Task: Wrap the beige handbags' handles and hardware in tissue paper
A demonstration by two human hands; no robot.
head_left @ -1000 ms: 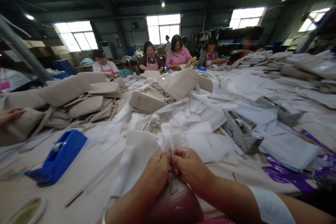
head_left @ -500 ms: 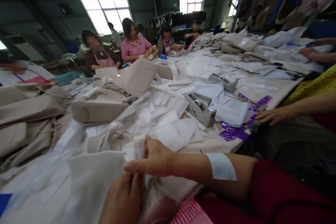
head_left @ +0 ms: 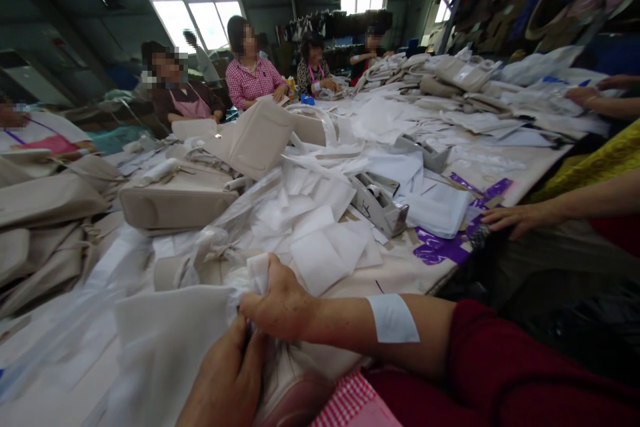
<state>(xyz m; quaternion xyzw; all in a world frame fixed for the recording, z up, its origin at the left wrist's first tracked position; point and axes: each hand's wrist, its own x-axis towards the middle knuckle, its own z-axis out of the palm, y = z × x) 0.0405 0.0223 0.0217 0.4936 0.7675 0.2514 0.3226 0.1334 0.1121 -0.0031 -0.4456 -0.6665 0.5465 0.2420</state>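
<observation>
At the lower middle, my right hand (head_left: 283, 300) is closed round a white wrapped strap (head_left: 259, 272) of a pale bag. Just below it my left hand (head_left: 227, 367) is closed, its thumb and fingers pressed together at the base of the same wrapping; what lies between them is partly hidden. The pale bag (head_left: 170, 340), partly blurred, spreads out to the left of both hands. A white patch (head_left: 393, 318) lies on my right forearm. Beyond the hands are loose white sheets (head_left: 325, 247).
Tape dispensers (head_left: 379, 203) stand at the middle right near purple tape (head_left: 440, 247). A beige bag (head_left: 177, 199) and more bags (head_left: 50, 200) lie to the left. Another person's hand (head_left: 515, 217) rests at the right table edge. Several people sit across the table.
The view has shifted slightly, so the table and people sit a little further left and higher. Both hands keep their hold, with the fingers drawn slightly closer together.
</observation>
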